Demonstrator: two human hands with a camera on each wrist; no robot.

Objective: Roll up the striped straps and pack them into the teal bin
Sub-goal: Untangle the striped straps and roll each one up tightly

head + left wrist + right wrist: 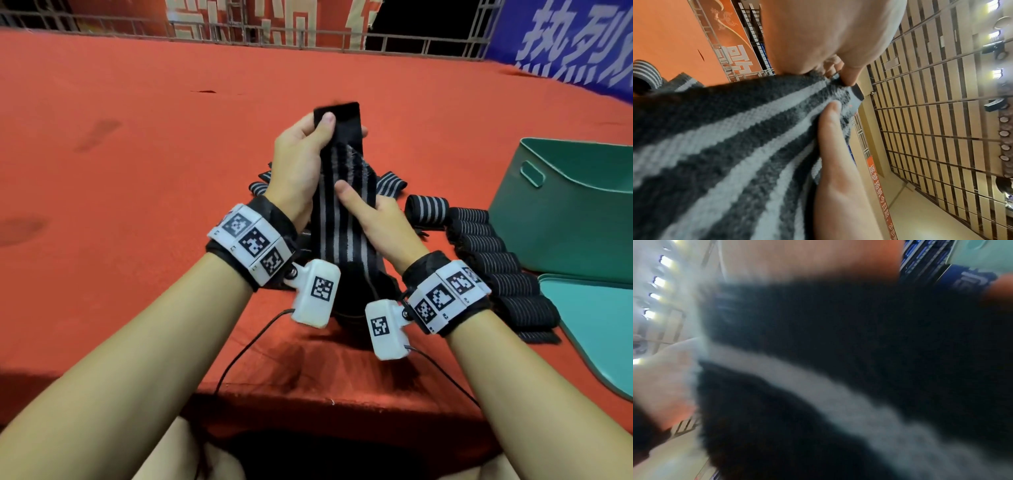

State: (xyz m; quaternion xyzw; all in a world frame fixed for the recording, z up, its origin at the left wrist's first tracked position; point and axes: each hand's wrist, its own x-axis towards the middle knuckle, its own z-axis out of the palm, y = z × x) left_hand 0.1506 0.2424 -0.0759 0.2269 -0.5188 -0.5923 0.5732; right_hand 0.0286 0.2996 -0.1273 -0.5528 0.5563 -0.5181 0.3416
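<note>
**Strap held upright, roll not yet begun**

Risk first: likely to slip or twist if the left thumb's pinch on the plain black end loosens, since the long striped strap [344, 205] stands nearly on end with its lower part sagging onto the table [137, 144]. Likely to roll crooked, too, if started while the band is bunched near the top, where a fold shows at about 1 o'clock from the right thumb. A loose roll could spring open among the finished ones and need redoing.

Left hand [301, 161]: curled round the strap's upper end, thumb pressed on the black tab, fingers behind. Right hand [376, 219]: lower down, thumb laid on the striped face, fingers wrapped behind the band; right wrist view too blurred to confirm more.

Strap between the two hands, running from 12 o'clock to 6 o'clock. Rolled straps [479, 240] in a row at 3 o'clock of the right hand, on the table, just beside the teal bin [565, 212]; bin well clear at 3 o'clock, its inside not visible. Teal lid [596, 325] flat at 4 o'clock. More unrolled straps [390, 183] behind the hands at 12 o'clock.
</note>
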